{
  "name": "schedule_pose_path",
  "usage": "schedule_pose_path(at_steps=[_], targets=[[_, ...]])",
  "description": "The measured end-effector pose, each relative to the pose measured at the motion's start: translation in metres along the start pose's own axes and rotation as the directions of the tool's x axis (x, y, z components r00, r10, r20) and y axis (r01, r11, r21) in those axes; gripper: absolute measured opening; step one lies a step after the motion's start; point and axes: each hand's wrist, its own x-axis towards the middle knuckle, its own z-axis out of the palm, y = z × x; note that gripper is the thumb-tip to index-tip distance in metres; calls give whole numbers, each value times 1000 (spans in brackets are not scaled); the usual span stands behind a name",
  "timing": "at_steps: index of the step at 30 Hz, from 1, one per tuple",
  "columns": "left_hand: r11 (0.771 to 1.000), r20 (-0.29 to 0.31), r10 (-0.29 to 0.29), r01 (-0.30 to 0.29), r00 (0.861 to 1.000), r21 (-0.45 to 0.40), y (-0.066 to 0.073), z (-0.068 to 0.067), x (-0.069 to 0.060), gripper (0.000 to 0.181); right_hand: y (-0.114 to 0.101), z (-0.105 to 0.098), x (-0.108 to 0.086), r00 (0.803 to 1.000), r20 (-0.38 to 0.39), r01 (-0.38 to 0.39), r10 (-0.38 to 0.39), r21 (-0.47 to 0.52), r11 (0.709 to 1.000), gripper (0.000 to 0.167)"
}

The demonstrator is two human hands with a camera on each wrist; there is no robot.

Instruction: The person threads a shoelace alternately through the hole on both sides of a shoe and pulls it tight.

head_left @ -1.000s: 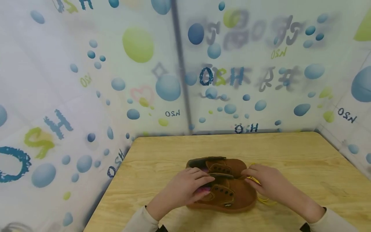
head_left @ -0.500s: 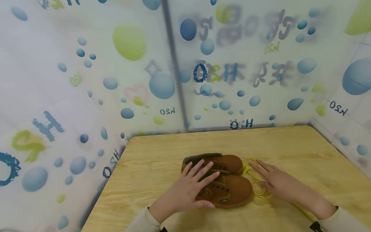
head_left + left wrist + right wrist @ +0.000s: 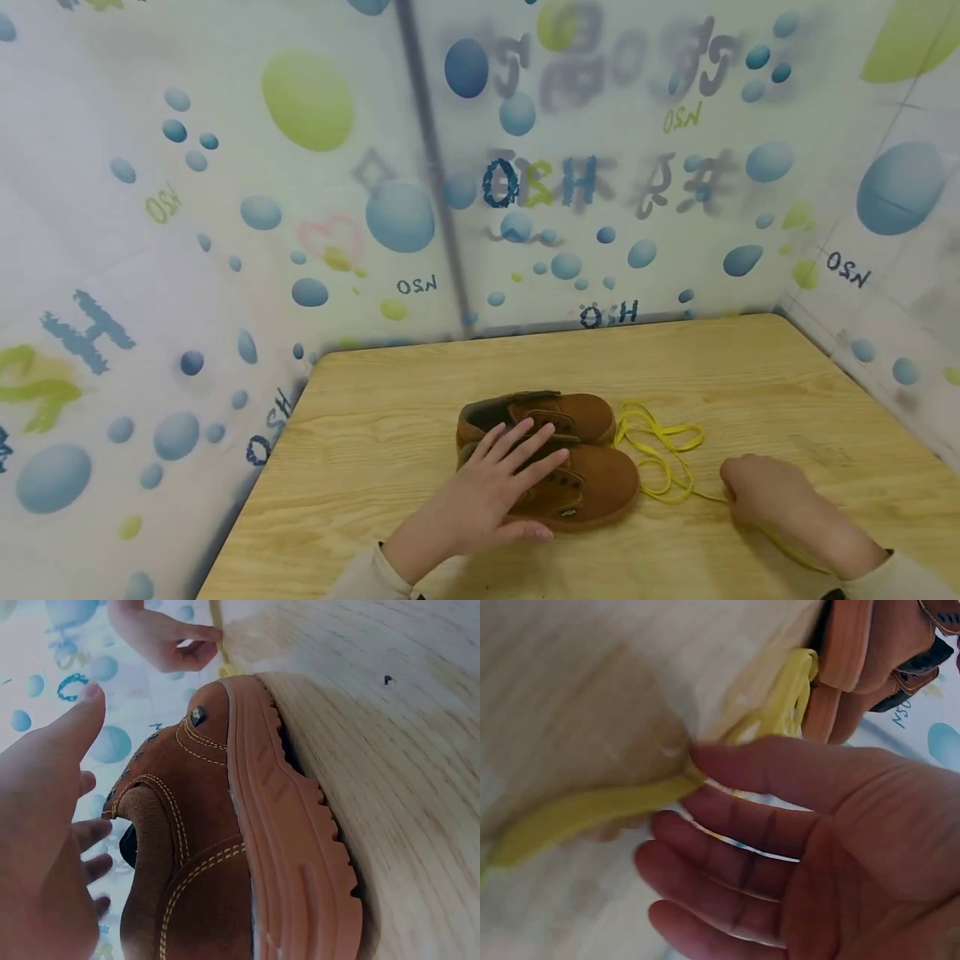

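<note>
Two brown leather shoes with yellow stitching stand side by side on the table, toes to the right: a near shoe (image 3: 603, 487) and a far shoe (image 3: 592, 410). Over them my left hand (image 3: 480, 504) is spread, fingers apart; in the left wrist view it hovers beside the near shoe's opening, with a gap between. Right of the toes lies a loosely looped yellow shoelace (image 3: 671, 502). My right hand (image 3: 780, 500) pinches that lace between thumb and index finger, and its flat tail (image 3: 592, 812) runs on past the fingertips. The eyelets I can see hold no lace.
The wooden table (image 3: 390, 417) has its far edge against a pale curtain (image 3: 345, 208) printed with blue and green bubbles. More of this printed sheeting stands along the left and right sides.
My right hand has left the toes, moved right and down, and taken hold of the yellow lace. My left hand has lifted from the shoe opening and spread its fingers. The view has shifted slightly.
</note>
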Motion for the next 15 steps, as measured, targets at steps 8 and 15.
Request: schedule_pose_path(at_steps=[8,15], targets=[[995,-156,98,-95,983,22,1,-2,5,76,-7,-7,3,987,-155,40,-36,21,999,26],[986,-268,166,-161,949,39,4,-5,11,56,-30,-40,6,926,-368,132,-82,112,985,13]])
